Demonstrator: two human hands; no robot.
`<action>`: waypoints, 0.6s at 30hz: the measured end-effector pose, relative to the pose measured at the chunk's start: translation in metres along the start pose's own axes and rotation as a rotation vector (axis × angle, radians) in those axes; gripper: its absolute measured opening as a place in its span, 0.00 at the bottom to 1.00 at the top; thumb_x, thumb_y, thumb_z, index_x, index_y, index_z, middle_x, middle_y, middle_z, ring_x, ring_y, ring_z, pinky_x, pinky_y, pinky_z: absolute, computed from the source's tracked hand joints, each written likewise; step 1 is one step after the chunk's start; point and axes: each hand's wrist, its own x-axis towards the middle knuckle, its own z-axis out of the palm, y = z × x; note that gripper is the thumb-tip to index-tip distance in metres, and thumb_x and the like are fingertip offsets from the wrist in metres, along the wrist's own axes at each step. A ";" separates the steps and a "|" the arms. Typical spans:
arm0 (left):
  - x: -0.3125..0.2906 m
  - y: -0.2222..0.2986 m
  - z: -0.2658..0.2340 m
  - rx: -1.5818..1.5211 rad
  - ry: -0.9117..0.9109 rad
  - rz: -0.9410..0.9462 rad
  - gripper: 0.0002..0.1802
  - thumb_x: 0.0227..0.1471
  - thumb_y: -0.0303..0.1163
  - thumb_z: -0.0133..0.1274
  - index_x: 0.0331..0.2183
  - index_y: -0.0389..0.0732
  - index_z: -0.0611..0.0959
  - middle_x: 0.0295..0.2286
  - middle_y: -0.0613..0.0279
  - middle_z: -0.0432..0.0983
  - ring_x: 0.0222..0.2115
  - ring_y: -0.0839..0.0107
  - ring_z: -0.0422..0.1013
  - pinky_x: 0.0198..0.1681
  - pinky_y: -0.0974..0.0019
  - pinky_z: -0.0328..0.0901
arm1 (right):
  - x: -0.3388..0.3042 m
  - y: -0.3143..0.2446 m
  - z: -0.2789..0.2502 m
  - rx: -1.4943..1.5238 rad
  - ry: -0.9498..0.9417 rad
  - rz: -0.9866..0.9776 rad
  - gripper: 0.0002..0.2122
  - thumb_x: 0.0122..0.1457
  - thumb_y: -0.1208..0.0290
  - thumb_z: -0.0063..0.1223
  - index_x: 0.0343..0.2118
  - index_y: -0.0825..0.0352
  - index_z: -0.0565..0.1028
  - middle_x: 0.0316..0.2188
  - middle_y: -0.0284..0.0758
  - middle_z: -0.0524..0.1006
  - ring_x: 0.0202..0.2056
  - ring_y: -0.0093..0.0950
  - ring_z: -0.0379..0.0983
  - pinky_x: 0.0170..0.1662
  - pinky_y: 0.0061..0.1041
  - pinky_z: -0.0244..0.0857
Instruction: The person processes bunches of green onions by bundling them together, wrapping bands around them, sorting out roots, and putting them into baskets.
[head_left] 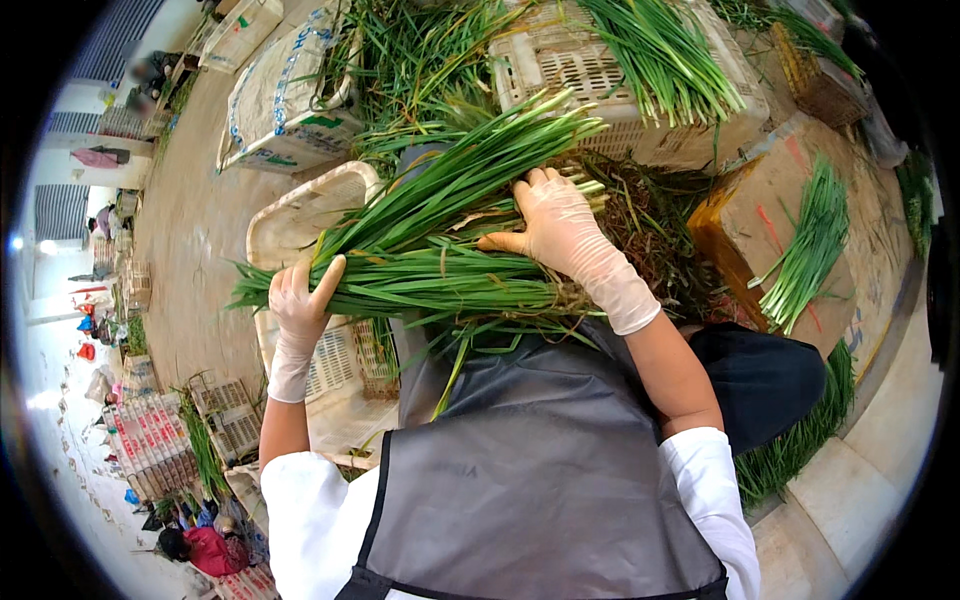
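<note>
A loose bunch of long green garlic chives (430, 285) lies across my lap, leaf tips to the left and pale stem ends to the right. My left hand (303, 300), in a thin whitish glove, is closed round the leaf end. Gloved as well, my right hand (558, 222) curls its fingers over the chives near the stem ends, its thumb pointing left along the leaves. Another part of the bunch (470, 175) slants up and away between the hands. Some dry, yellowed leaves are mixed in, and the right palm hides part of the stems.
A white crate (520, 70) ahead carries more chives (670, 60). At the right, a neat bundle (812, 240) lies on a worn box (770, 200). An open white basket (310, 205) stands by my left arm. Leafy waste (660, 220) is heaped beyond my right hand. People sit far left.
</note>
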 end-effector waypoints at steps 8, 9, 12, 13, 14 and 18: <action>-0.005 -0.008 0.010 -0.002 0.000 -0.035 0.31 0.40 0.32 0.56 0.51 0.53 0.72 0.37 0.50 0.72 0.29 0.58 0.71 0.32 0.59 0.64 | 0.003 0.006 -0.013 1.197 0.094 0.153 0.13 0.57 0.63 0.53 0.34 0.70 0.75 0.27 0.34 0.77 0.31 0.28 0.72 0.38 0.26 0.65; -0.009 -0.008 0.011 -0.008 -0.013 -0.049 0.32 0.40 0.31 0.56 0.51 0.53 0.72 0.37 0.50 0.72 0.29 0.58 0.71 0.32 0.59 0.64 | -0.003 0.011 -0.018 1.451 0.191 0.194 0.12 0.59 0.63 0.50 0.35 0.69 0.74 0.22 0.30 0.74 0.26 0.22 0.69 0.33 0.23 0.64; -0.011 -0.008 0.012 -0.042 -0.072 -0.067 0.33 0.39 0.29 0.56 0.52 0.52 0.71 0.38 0.49 0.72 0.29 0.58 0.71 0.32 0.59 0.64 | -0.018 0.071 -0.033 1.873 0.397 0.358 0.10 0.62 0.64 0.45 0.35 0.67 0.72 0.12 0.22 0.56 0.14 0.15 0.51 0.17 0.15 0.47; -0.013 -0.010 0.012 -0.042 -0.080 -0.073 0.33 0.39 0.29 0.56 0.52 0.52 0.72 0.38 0.49 0.72 0.29 0.58 0.71 0.32 0.59 0.64 | -0.025 0.089 -0.031 1.725 0.507 0.406 0.10 0.62 0.64 0.44 0.34 0.67 0.72 0.12 0.21 0.56 0.13 0.14 0.49 0.14 0.15 0.43; -0.016 -0.011 0.013 -0.044 -0.088 -0.080 0.33 0.39 0.28 0.55 0.52 0.51 0.72 0.37 0.50 0.72 0.29 0.58 0.71 0.32 0.58 0.64 | -0.035 0.115 -0.028 1.702 0.574 0.380 0.10 0.62 0.65 0.43 0.34 0.68 0.71 0.13 0.21 0.57 0.12 0.14 0.48 0.14 0.15 0.42; -0.014 -0.014 0.027 -0.085 -0.076 -0.100 0.32 0.39 0.28 0.55 0.51 0.50 0.72 0.37 0.51 0.72 0.28 0.57 0.70 0.33 0.58 0.64 | -0.093 0.242 0.016 0.990 0.065 0.775 0.12 0.58 0.65 0.49 0.38 0.69 0.73 0.26 0.36 0.70 0.30 0.29 0.63 0.34 0.28 0.58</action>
